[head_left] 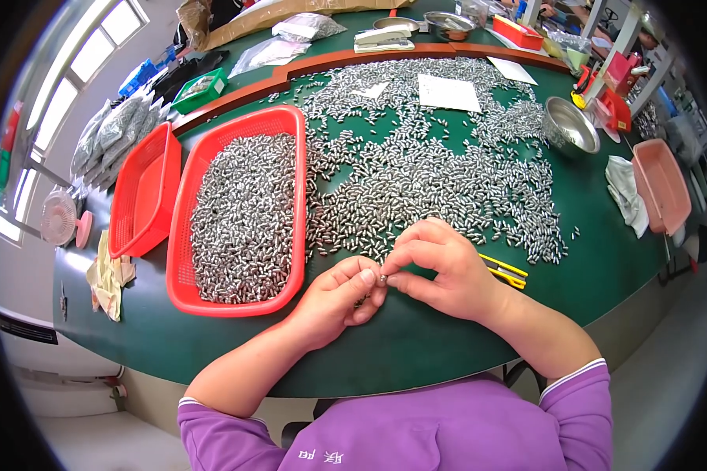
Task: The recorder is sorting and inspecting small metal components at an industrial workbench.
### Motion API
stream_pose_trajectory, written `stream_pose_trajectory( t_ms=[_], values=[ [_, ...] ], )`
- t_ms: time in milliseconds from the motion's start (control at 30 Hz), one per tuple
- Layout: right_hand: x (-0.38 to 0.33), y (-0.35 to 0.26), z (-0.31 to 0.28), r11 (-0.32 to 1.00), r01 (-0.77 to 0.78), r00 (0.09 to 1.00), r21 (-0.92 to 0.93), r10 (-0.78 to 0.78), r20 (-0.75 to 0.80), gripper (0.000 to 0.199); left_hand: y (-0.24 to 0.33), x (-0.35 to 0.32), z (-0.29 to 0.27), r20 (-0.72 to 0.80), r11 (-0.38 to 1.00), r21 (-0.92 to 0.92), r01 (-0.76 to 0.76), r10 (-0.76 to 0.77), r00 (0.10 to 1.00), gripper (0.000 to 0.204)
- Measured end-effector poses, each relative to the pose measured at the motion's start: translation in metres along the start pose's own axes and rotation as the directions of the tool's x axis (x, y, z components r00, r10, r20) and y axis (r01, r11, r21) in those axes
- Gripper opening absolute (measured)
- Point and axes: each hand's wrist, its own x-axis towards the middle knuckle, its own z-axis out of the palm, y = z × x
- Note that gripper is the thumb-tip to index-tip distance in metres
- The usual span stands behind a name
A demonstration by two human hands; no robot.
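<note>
My left hand (339, 300) is closed, its thumb and forefinger pinching a small silver metal piece (382, 279). Darker bits show in the curl of its lower fingers, too small to make out. Coming from the right, my right hand (441, 271) meets it there, thumb and forefinger closed on the same piece. Just beyond both hands spreads a broad layer of small, ribbed, spindle-shaped silver metal pieces (385, 188). To the left of my left hand, a red plastic basket (299, 196) holds a heap of the same pieces. A yellow-and-black tool (504, 272) lies behind my right wrist.
An emptier red basket (143, 188) leans at the left near a pale cloth glove (108, 275). White paper (448, 93) rests on the pieces. A steel bowl (571, 125), white gloves (627, 196) and a pink tub (661, 187) stand right. A brown wooden rail (369, 56) runs behind.
</note>
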Motion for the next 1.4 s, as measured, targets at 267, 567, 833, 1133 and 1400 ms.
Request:
stream_pose_trajectory(
  t_ms=[267,567,833,1133,1400],
  values=[
    [0.000,-0.004,0.003,0.997,0.050,0.998,-0.062,-0.052,-0.028,0.012,-0.003,0.001,-0.003,0.028,0.999,0.049,-0.012,0.011,1.000,0.014],
    [0.001,-0.004,0.001,0.990,0.086,0.992,-0.115,-0.096,-0.083,0.013,-0.004,0.002,-0.003,0.038,0.998,0.025,-0.063,0.062,0.997,0.017],
    [0.001,0.004,-0.006,0.939,0.038,0.991,-0.342,-0.079,-0.108,0.012,-0.003,0.002,-0.003,0.032,0.995,0.014,-0.099,0.098,0.995,0.018],
    [-0.006,0.017,-0.001,0.887,-0.015,1.000,-0.461,0.020,0.004,0.012,0.002,0.002,0.001,-0.041,0.995,-0.045,-0.090,0.088,0.995,0.015],
    [-0.004,0.009,-0.001,0.885,-0.030,0.996,-0.465,0.067,0.064,0.013,0.000,0.002,-0.001,-0.039,0.998,-0.031,-0.062,0.061,0.997,0.013]
  ],
)
